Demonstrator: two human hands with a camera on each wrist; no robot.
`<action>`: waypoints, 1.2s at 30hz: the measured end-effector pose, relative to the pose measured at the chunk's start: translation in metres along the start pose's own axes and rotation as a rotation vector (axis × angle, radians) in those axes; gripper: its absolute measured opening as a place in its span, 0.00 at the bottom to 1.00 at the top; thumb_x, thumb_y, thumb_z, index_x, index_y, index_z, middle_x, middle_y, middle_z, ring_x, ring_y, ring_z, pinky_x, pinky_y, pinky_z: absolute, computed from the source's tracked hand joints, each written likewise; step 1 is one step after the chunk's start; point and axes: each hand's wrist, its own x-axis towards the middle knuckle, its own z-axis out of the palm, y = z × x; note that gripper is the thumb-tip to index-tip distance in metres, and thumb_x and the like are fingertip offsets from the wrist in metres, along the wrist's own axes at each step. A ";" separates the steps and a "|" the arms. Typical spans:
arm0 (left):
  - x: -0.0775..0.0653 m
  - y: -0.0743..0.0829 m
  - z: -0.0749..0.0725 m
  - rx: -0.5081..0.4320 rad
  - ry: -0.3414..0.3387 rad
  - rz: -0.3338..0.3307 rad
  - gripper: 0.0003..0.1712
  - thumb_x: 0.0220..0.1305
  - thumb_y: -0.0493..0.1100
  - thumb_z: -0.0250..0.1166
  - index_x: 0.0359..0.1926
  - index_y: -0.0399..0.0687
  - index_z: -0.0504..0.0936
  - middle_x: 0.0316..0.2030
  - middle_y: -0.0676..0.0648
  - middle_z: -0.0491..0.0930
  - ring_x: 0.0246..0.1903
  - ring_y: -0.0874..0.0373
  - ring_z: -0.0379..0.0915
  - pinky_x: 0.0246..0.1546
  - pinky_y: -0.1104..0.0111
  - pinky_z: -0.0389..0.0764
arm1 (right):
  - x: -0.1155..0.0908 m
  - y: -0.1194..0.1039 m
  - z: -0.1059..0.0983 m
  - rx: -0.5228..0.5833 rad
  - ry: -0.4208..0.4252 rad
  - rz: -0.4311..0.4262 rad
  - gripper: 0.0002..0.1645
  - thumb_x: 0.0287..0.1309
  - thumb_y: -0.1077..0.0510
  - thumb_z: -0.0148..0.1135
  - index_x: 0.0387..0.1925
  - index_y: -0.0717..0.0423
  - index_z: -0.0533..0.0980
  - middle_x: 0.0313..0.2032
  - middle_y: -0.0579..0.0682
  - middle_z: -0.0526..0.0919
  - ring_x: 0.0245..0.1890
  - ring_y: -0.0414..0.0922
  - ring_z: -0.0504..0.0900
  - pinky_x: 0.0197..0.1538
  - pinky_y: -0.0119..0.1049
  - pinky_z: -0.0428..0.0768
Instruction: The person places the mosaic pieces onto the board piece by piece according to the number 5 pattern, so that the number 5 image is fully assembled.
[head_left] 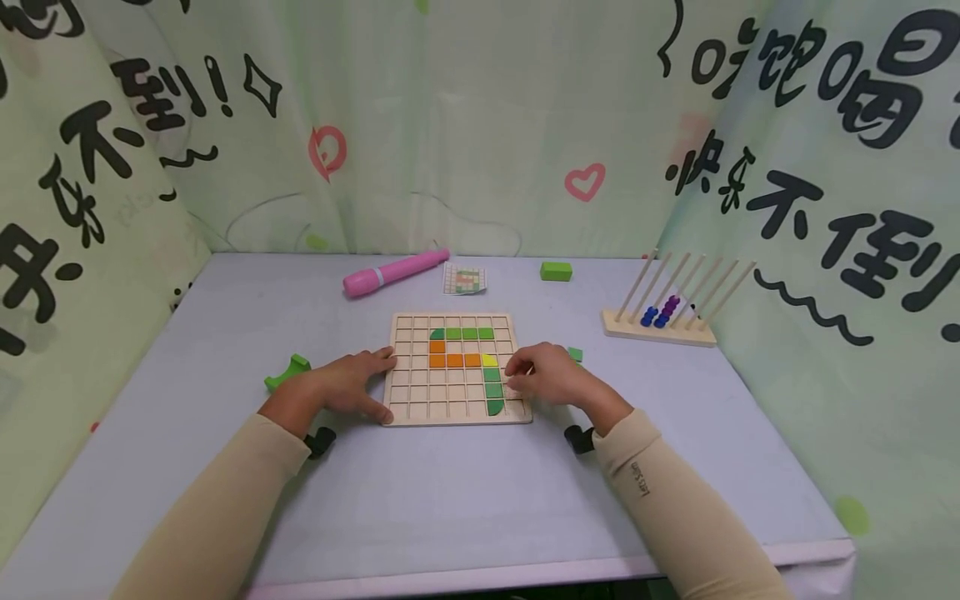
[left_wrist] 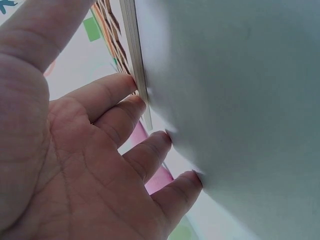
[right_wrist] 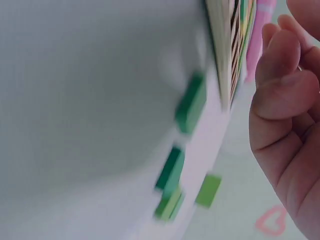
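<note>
A wooden grid board lies on the table, holding a row of green tiles, several orange tiles, a yellow tile and a column of darker green tiles. My left hand touches the board's left edge with spread fingertips, as the left wrist view also shows. Over the right edge hovers my right hand, fingers bent toward the thumb; whether a small tile is between them cannot be made out. Several loose green tiles lie on the table beside the board, partly hidden by that hand in the head view.
Behind the board lie a pink pen-shaped toy and a small pattern card. A green block stands at the back. A bead rack is at right, a green arched piece beside my left wrist. Printed curtains surround the table.
</note>
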 end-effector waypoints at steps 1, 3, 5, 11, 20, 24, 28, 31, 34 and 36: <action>0.000 0.000 0.000 0.003 0.001 0.001 0.60 0.56 0.58 0.79 0.82 0.48 0.57 0.83 0.44 0.47 0.81 0.38 0.44 0.78 0.43 0.56 | 0.001 0.005 -0.004 0.003 0.013 0.014 0.06 0.69 0.57 0.66 0.43 0.53 0.83 0.36 0.47 0.83 0.36 0.45 0.78 0.36 0.35 0.77; 0.000 0.000 0.000 -0.004 0.003 -0.004 0.60 0.57 0.57 0.79 0.82 0.48 0.57 0.84 0.44 0.47 0.81 0.39 0.44 0.78 0.44 0.56 | 0.003 0.016 -0.014 0.003 0.044 0.049 0.09 0.70 0.56 0.65 0.47 0.55 0.83 0.39 0.49 0.84 0.37 0.46 0.78 0.37 0.36 0.77; 0.000 0.000 0.000 0.000 0.004 0.000 0.60 0.57 0.57 0.79 0.82 0.48 0.57 0.83 0.44 0.47 0.81 0.38 0.44 0.78 0.44 0.56 | 0.005 0.028 -0.023 -0.005 0.074 0.089 0.12 0.71 0.56 0.63 0.50 0.57 0.83 0.43 0.52 0.84 0.40 0.47 0.79 0.40 0.38 0.78; -0.001 0.002 -0.001 0.009 0.006 0.004 0.60 0.56 0.58 0.79 0.81 0.46 0.57 0.83 0.43 0.47 0.81 0.38 0.44 0.78 0.44 0.56 | 0.012 0.060 -0.046 -0.029 0.119 0.231 0.18 0.73 0.56 0.61 0.57 0.61 0.81 0.51 0.59 0.83 0.46 0.52 0.78 0.48 0.43 0.80; -0.003 0.004 -0.002 -0.003 0.000 -0.002 0.60 0.57 0.57 0.79 0.82 0.46 0.57 0.84 0.44 0.47 0.81 0.39 0.43 0.79 0.44 0.55 | 0.017 0.082 -0.050 -0.160 0.094 0.275 0.21 0.69 0.58 0.61 0.57 0.67 0.81 0.55 0.64 0.84 0.52 0.57 0.80 0.56 0.51 0.80; -0.002 0.004 -0.001 -0.001 0.002 -0.002 0.60 0.57 0.57 0.79 0.82 0.46 0.57 0.84 0.45 0.47 0.82 0.39 0.43 0.79 0.45 0.55 | 0.018 0.084 -0.048 -0.182 0.093 0.296 0.20 0.67 0.59 0.62 0.56 0.66 0.81 0.54 0.63 0.85 0.54 0.58 0.81 0.60 0.55 0.79; -0.002 0.004 0.000 0.001 0.005 -0.010 0.60 0.57 0.57 0.79 0.82 0.47 0.57 0.84 0.46 0.47 0.82 0.40 0.43 0.79 0.45 0.55 | 0.019 0.081 -0.046 -0.171 0.102 0.346 0.18 0.68 0.59 0.63 0.55 0.64 0.82 0.51 0.61 0.85 0.51 0.57 0.80 0.58 0.58 0.79; -0.002 0.004 0.000 0.004 0.005 -0.010 0.60 0.57 0.57 0.79 0.82 0.47 0.57 0.84 0.45 0.47 0.82 0.40 0.43 0.78 0.44 0.55 | 0.020 0.080 -0.045 -0.177 0.106 0.367 0.18 0.68 0.58 0.63 0.54 0.64 0.82 0.49 0.61 0.85 0.49 0.56 0.79 0.57 0.57 0.79; -0.002 0.004 -0.001 0.007 0.005 -0.004 0.60 0.56 0.57 0.79 0.82 0.46 0.57 0.84 0.45 0.47 0.81 0.39 0.43 0.78 0.44 0.55 | 0.019 0.079 -0.044 -0.176 0.115 0.373 0.16 0.68 0.58 0.63 0.52 0.64 0.81 0.48 0.60 0.84 0.48 0.56 0.79 0.55 0.56 0.79; -0.003 0.004 -0.001 0.008 0.006 0.001 0.60 0.56 0.57 0.80 0.82 0.46 0.57 0.83 0.44 0.47 0.81 0.39 0.44 0.78 0.44 0.55 | 0.020 0.080 -0.043 -0.177 0.122 0.371 0.15 0.67 0.58 0.64 0.50 0.63 0.80 0.47 0.60 0.84 0.47 0.55 0.78 0.54 0.55 0.79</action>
